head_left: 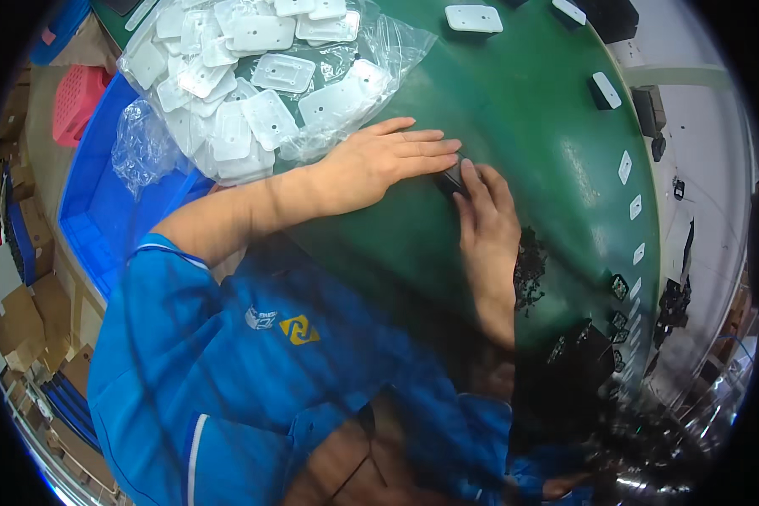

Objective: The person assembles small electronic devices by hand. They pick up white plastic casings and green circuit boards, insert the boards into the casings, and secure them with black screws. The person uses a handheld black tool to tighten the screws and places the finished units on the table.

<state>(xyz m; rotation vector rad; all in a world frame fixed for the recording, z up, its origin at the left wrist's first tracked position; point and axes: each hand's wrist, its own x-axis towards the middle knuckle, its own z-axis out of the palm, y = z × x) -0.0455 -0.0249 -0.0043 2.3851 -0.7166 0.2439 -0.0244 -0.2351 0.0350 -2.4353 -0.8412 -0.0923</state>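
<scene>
On the green table (354, 236), a small black box-shaped part (452, 180) is largely covered by my fingers. My right hand (491, 221) grips its near right side between thumb and fingers. My left hand (388, 162) reaches across from the left with fingers stretched out, the tips at the part's far edge. Just beyond my left hand lies a clear plastic bag (409, 52) spread around many white plastic covers (268, 118), rounded rectangles with small holes.
Black boxes with white tops, such as this one (474, 20), stand spaced along the table's far and right edge. Small black bits (529, 268) lie right of my right forearm. A blue bin (101, 211) and a pink plastic basket (78, 103) are at the left.
</scene>
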